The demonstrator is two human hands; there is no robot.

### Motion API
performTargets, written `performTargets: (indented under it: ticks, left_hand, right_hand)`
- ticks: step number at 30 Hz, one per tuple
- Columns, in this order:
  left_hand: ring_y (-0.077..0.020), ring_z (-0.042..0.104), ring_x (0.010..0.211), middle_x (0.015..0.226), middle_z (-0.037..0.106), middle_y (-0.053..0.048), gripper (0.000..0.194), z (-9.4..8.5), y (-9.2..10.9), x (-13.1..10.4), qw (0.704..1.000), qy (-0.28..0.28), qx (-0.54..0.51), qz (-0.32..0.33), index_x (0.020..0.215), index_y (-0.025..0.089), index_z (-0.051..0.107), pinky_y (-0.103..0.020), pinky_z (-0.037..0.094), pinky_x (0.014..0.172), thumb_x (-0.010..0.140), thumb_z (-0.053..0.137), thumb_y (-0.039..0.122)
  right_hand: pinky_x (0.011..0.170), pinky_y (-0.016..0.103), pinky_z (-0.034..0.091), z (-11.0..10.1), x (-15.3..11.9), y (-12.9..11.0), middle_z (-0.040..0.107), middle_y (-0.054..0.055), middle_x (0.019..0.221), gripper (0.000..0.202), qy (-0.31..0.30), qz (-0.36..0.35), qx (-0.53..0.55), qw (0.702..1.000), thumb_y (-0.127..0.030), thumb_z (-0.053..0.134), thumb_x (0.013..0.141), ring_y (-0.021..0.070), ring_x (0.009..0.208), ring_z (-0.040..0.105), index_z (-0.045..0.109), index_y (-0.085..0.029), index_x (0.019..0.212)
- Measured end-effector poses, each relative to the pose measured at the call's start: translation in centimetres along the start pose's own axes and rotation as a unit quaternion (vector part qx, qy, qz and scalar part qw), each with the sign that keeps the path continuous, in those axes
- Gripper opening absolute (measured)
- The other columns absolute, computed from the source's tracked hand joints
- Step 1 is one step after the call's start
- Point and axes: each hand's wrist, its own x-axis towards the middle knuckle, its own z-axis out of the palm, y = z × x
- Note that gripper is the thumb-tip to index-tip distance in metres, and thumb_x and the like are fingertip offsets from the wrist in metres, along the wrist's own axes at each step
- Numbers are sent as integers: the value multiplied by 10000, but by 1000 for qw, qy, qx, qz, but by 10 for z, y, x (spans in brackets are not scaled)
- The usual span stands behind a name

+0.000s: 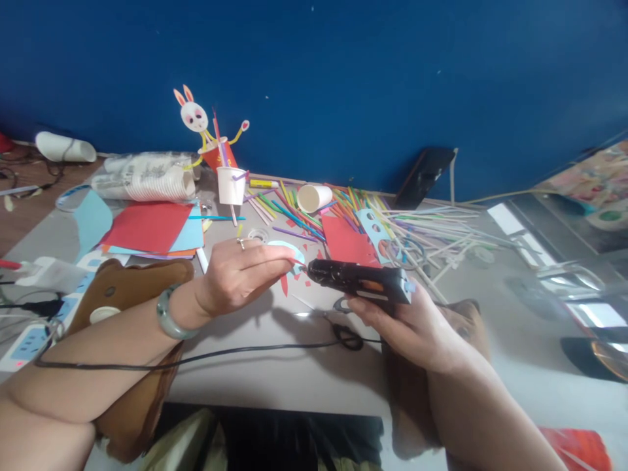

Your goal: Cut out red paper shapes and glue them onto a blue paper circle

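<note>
My left hand (240,275), with a ring and a bracelet on the arm, pinches a light blue paper piece (289,251) near the middle of the view. Wrapped round the grip of a black glue gun (358,278) is my right hand (417,327). The gun's nozzle points left and is right beside the blue paper, at my left fingertips; whether they touch is unclear. A black cord (235,352) runs below my hands across the left forearm.
Behind my hands lie colored sticks (294,216), red paper (343,239) and a paper cup (314,197). A rabbit figure (195,118) stands at the back left. Brown cushions (142,405) lie under both forearms. Power strips (29,343) are at the far left.
</note>
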Motion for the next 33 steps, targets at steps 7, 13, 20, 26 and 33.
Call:
performTargets:
  ticks: [7,13,20,26,33]
  left_hand:
    - [-138,720,776,972,786,-63,104,1,1,0,1000,9,-2,-7,989,187,691,-256,541,662,925,617,154]
    - [-138,718,767,976,786,-73,99,-1,2,1,1000,0,7,0,980,173,697,-254,540,661,921,622,148]
    - [-134,722,774,981,785,-64,112,-2,2,2,1000,-6,7,-6,988,189,693,-249,538,659,937,598,161]
    - [-137,728,807,979,785,-64,106,-3,2,2,1000,-9,3,-2,985,179,695,-246,549,695,933,605,159]
    - [-132,725,775,974,786,-57,106,-4,3,2,1000,-12,7,-5,982,190,696,-248,551,682,934,605,164]
  right_hand:
    - [491,202,415,-2,1,-1,575,-50,591,100,-3,-11,-12,1000,-283,579,947,100,509,498,629,-199,926]
    - [495,204,402,-2,1,-1,568,-48,585,127,0,-16,-26,1000,-269,570,948,98,514,500,612,-196,853]
    - [506,196,413,-3,-1,-1,582,-53,599,81,-7,-7,-34,999,-269,585,942,96,522,511,624,-198,936]
    - [527,212,430,-3,0,-2,592,-41,606,107,-8,-9,-38,999,-276,573,949,108,533,521,640,-194,965]
    - [512,213,421,-2,-1,-1,574,-39,578,156,-4,9,-39,999,-312,571,950,106,519,518,623,-188,871]
